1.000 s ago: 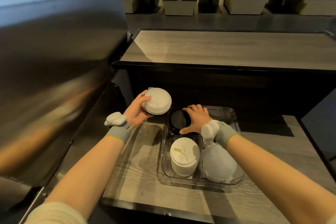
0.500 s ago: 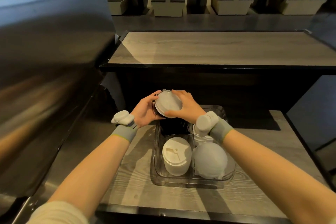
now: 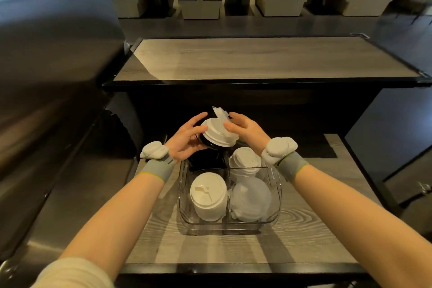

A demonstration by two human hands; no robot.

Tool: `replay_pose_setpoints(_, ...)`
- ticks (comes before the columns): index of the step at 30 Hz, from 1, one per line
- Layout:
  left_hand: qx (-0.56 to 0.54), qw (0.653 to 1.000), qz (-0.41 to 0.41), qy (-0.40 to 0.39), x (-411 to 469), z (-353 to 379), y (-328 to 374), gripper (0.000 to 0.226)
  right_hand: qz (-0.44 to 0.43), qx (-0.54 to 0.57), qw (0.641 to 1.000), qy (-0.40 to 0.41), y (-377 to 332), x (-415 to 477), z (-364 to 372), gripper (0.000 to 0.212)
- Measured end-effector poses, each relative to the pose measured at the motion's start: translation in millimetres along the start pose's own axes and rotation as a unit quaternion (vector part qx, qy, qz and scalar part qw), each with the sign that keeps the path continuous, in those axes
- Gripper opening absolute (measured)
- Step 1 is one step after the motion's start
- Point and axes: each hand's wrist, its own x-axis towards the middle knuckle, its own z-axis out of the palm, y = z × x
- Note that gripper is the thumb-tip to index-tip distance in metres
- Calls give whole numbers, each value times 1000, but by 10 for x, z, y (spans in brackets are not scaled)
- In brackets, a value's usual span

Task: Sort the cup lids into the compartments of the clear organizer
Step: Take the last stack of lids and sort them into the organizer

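A clear four-compartment organizer point(image 3: 183, 196) stands on the wooden counter. Its near-left compartment holds a stack of white flat lids point(image 3: 208, 195), its near-right a stack of translucent domed lids point(image 3: 250, 199), its far-right white sip lids point(image 3: 245, 161), and its far-left black lids point(image 3: 205, 161). Above the far-left compartment my left hand point(image 3: 187, 139) and my right hand point(image 3: 246, 130) together hold a stack of lids point(image 3: 218, 134), white on top of black. The fingers of my right hand pinch a thin white lid point(image 3: 219, 113) that tilts up off the stack.
A large stainless steel appliance point(image 3: 53, 91) fills the left side. A raised wooden bar top point(image 3: 257, 59) runs behind the organizer, with a dark drop to the right of the counter point(image 3: 385, 138). Booth seats and tables stand far back.
My left hand brought the white lid in from the left, over the far-left compartment. My right hand left the black lids and took hold of it too. A thin lid now tilts up.
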Motion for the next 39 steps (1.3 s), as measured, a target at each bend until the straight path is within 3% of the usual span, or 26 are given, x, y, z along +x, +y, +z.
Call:
replay_pose_setpoints(3,-2,1000,2,23,-1,47,-57,48,12,15,1000,-14,19,-92,-203,61)
replay_pose_setpoints(6,-42,996,23,73,12,31,-91,42,24,-54,994,-95,90,-188,-431,61)
replay_pose_setpoints(12,-57,992,36,107,5,73,-156,43,62,-303,898,-312,307,-448,-550,62)
replay_pose_setpoints(18,-50,991,30,119,-37,133,-226,42,-37,-443,845,-298,674,-571,-439,74)
replay_pose_setpoints(20,-39,992,28,118,-76,142,-234,43,-64,-443,847,-286,698,-579,-442,74)
replay_pose_setpoints(23,-26,993,19,118,-135,119,-242,45,-96,-403,879,-238,521,-538,-441,63)
replay_pose_setpoints(26,20,995,6,101,-186,79,-226,46,-150,-314,931,-105,224,-439,-343,38)
replay_pose_setpoints(28,57,995,4,85,-216,56,-196,45,-180,-257,949,-24,92,-336,-231,39)
replay_pose_setpoints(32,71,997,-2,44,-258,57,-107,39,-122,-249,958,-68,17,-134,-13,74)
replay_pose_setpoints(39,68,996,12,62,-310,-196,-5,46,-53,-148,986,-52,24,194,188,67)
